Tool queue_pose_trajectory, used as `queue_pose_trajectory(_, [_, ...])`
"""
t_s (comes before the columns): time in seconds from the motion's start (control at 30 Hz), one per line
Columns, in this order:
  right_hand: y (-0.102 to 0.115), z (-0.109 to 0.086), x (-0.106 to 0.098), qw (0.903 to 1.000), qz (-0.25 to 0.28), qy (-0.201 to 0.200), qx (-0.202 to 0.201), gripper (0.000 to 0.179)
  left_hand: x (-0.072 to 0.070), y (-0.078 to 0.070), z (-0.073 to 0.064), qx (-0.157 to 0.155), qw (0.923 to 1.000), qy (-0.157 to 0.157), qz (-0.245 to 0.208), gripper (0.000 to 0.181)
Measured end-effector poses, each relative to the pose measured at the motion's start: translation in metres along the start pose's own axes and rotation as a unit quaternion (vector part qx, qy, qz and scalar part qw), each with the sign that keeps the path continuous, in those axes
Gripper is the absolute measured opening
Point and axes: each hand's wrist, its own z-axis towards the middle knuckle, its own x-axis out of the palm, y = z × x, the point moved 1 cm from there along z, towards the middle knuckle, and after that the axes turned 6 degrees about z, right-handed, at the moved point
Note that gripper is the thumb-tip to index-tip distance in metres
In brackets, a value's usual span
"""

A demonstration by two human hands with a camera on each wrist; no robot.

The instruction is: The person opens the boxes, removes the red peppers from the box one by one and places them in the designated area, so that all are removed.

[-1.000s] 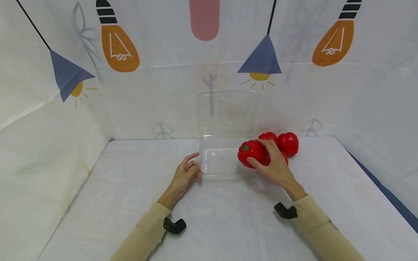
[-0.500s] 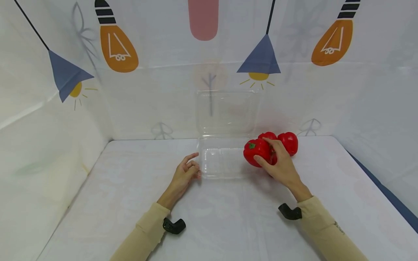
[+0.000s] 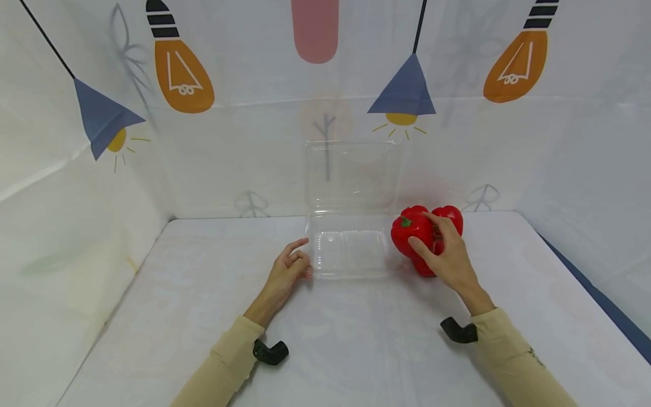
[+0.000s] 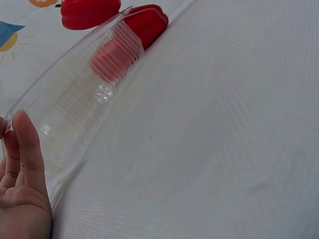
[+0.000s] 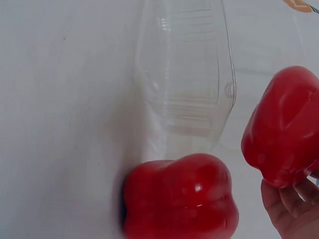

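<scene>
A glossy red bell pepper with a green stem is gripped between the thumb and fingers of my right hand. It hangs above another red bell pepper on the table, seen below it in the right wrist view. Two more bell peppers sit behind, one partly hidden by the held pepper, the other partly covered by my fingers. A clear plastic clamshell container lies left of the peppers with its lid raised. My left hand rests with its fingers against the container's left edge.
The container's clear lid stands up near the back wall sheet, which has printed lamps and bulbs. White cloth covers the table. Black wrist devices sit at both sleeves.
My right hand has moved to the right with the bell pepper, away from over the container's right side. The pepper beneath now shows more. My left hand has stayed in place.
</scene>
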Motion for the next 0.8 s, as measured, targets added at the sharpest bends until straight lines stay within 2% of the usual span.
queue_pose_trajectory(0.33, [-0.003,0.000,-0.010,0.9996,-0.002,-0.013,0.027,0.065,0.000,-0.001,0.000,-0.001,1.0000,0.006,0.004,0.054])
queue_pose_trajectory(0.6, [-0.007,0.001,-0.016,0.9995,0.003,-0.027,0.014,0.057,0.000,-0.001,0.000,-0.001,1.0000,0.005,0.003,0.055])
queue_pose_trajectory(0.8, [-0.010,0.001,-0.022,0.9994,-0.004,-0.019,0.027,0.052,0.000,0.000,0.000,0.000,1.0000,0.002,0.000,0.054])
